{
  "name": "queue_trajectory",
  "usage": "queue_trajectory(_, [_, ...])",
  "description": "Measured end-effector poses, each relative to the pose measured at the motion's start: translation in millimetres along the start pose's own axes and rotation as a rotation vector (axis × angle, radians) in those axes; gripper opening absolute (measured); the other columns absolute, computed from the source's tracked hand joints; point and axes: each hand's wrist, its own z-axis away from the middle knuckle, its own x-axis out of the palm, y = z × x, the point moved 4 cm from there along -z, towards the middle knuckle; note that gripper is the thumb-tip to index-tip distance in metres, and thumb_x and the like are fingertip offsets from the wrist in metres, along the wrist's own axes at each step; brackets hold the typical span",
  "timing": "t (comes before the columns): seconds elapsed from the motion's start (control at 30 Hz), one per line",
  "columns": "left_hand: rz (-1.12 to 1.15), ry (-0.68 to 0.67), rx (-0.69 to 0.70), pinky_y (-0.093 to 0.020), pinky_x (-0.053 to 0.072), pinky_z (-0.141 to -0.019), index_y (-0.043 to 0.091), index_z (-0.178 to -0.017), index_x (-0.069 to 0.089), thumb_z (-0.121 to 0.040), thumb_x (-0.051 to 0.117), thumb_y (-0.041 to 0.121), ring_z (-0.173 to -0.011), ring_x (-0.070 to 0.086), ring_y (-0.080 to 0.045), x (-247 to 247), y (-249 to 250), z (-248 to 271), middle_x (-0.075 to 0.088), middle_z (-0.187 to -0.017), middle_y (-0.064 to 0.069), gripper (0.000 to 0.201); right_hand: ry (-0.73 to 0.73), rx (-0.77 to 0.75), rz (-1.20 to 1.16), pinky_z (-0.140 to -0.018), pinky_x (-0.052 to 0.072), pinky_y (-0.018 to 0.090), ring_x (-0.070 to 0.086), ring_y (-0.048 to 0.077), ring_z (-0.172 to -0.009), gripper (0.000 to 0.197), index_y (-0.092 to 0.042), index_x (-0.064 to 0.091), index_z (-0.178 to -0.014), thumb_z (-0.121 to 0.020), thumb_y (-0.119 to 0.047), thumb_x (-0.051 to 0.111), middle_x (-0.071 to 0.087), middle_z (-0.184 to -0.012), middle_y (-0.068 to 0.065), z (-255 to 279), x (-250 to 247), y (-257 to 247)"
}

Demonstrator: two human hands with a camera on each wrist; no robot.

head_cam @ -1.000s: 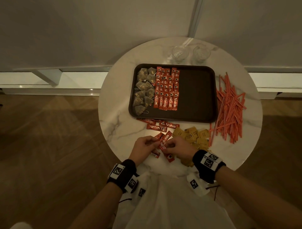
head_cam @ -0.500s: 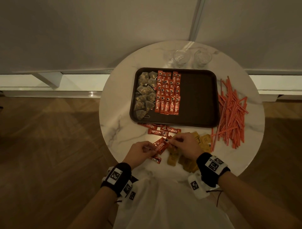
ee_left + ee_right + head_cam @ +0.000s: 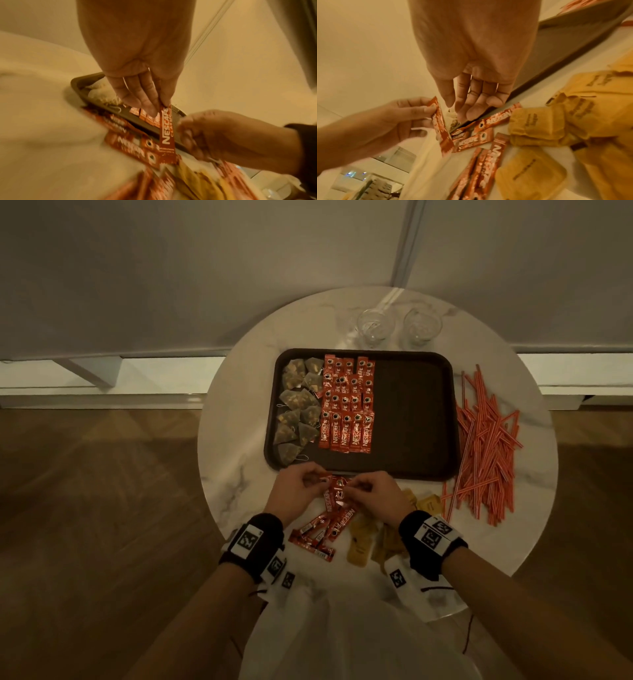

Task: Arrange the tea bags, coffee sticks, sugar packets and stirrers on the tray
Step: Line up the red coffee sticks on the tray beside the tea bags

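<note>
A dark tray (image 3: 411,412) lies on the round marble table (image 3: 233,440). Tea bags (image 3: 296,409) fill its left column, with rows of red coffee sticks (image 3: 347,405) beside them. At the tray's near edge my left hand (image 3: 317,479) pinches one coffee stick (image 3: 167,132) by its top end, and the stick hangs down. My right hand (image 3: 351,489) is close beside it. Its fingers (image 3: 471,106) are loosely extended over loose coffee sticks (image 3: 488,121) on the table and hold nothing. More loose sticks (image 3: 322,529) and yellow sugar packets (image 3: 363,539) lie under my wrists.
A pile of red striped stirrers (image 3: 486,446) lies on the table right of the tray. Two clear glasses (image 3: 375,326) (image 3: 421,325) stand behind the tray. The tray's right half is bare. A white garment covers the table's near edge.
Both hands have moved forward from the table's front to the tray's near edge. The left hand has lifted a coffee stick off the table.
</note>
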Motion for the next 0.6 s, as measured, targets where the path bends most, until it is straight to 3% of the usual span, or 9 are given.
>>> queue_trajectory(0.13, [-0.097,0.003,0.026,-0.03,0.058,-0.082,0.024,-0.102,0.068,-0.089,0.07,0.018,-0.088,0.068,-0.008,-21.0,5.6,-39.9,0.071,-0.095,0.005,0.014,0.016,0.065,0.043,-0.071,0.058,0.026,0.071,0.013,-0.075,0.013,-0.015,0.073,-0.095,-0.096,-0.023,0.062,0.073,-0.083,0.0,-10.2,-9.3,13.2])
queue_trajectory(0.27, [-0.268,-0.016,0.05,-0.031,0.055,-0.085,0.018,-0.108,0.069,-0.092,0.067,0.023,-0.091,0.065,-0.01,-35.1,16.7,-81.5,0.071,-0.1,0.002,0.017,0.05,0.066,0.091,-0.079,0.057,0.03,0.067,0.01,-0.082,0.012,-0.016,0.071,-0.098,-0.097,-0.022,0.061,0.071,-0.089,-0.002,-24.4,-21.1,21.6])
queue_trajectory(0.5, [-0.436,-0.191,0.022,-0.035,0.055,-0.086,0.02,-0.11,0.067,-0.094,0.064,0.026,-0.084,0.064,-0.009,-22.0,19.9,-118.2,0.066,-0.093,0.007,0.017,0.09,0.046,0.145,-0.083,0.058,0.04,0.068,0.012,-0.082,0.014,-0.015,0.071,-0.099,-0.096,-0.023,0.061,0.071,-0.089,-0.001,-47.2,-30.1,22.9])
queue_trajectory(0.6, [-0.517,-0.192,0.035,-0.032,0.055,-0.082,0.019,-0.114,0.066,-0.095,0.063,0.029,-0.084,0.065,-0.012,-19.4,21.8,-124.9,0.069,-0.1,0.002,0.022,0.09,0.056,0.166,-0.083,0.058,0.041,0.068,0.011,-0.084,0.014,-0.018,0.071,-0.1,-0.096,-0.026,0.06,0.071,-0.09,-0.003,-51.2,-30.7,26.3])
